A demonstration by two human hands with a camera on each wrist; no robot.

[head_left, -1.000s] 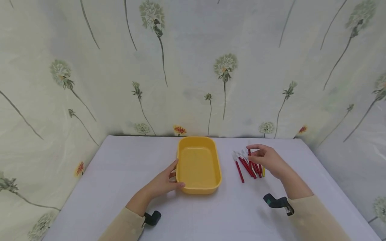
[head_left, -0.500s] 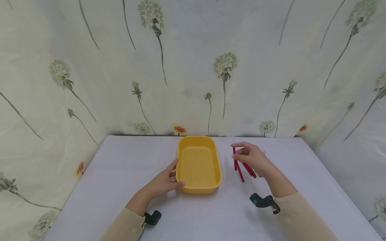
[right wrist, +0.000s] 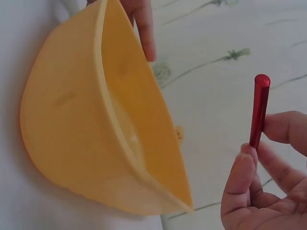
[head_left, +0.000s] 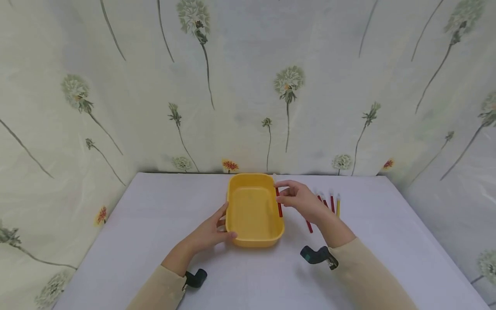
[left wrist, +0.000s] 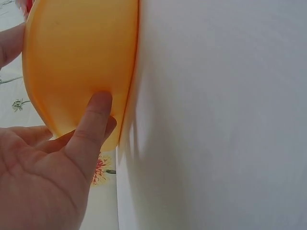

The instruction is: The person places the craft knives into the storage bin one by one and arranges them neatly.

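Note:
A yellow rectangular plastic basin (head_left: 254, 215) sits on the table. My left hand (head_left: 212, 231) holds it at the near left corner, thumb by the rim and fingers against the outer wall (left wrist: 81, 57). By the basin's right rim, my right hand (head_left: 296, 200) pinches a slim, glossy red pen-like stick (right wrist: 259, 110) between thumb and fingertips. The stick hangs steeply, apart from the basin in the right wrist view; its upper end is hidden by the fingers. Behind the right forearm lie several more red sticks (head_left: 332, 204) with pale tips and one yellow stick (head_left: 338, 207), partly covered.
A white cloth covers the table (head_left: 162, 206), with bare surface left of the basin and in front of it. A backdrop (head_left: 248, 86) printed with dandelions rises at the table's back edge. Black wrist cameras (head_left: 315, 255) sit on both wrists.
My right hand has carried the red stick leftward from the pile to the basin's right rim. The yellow stick and some red ones show again. My left hand stays on the basin.

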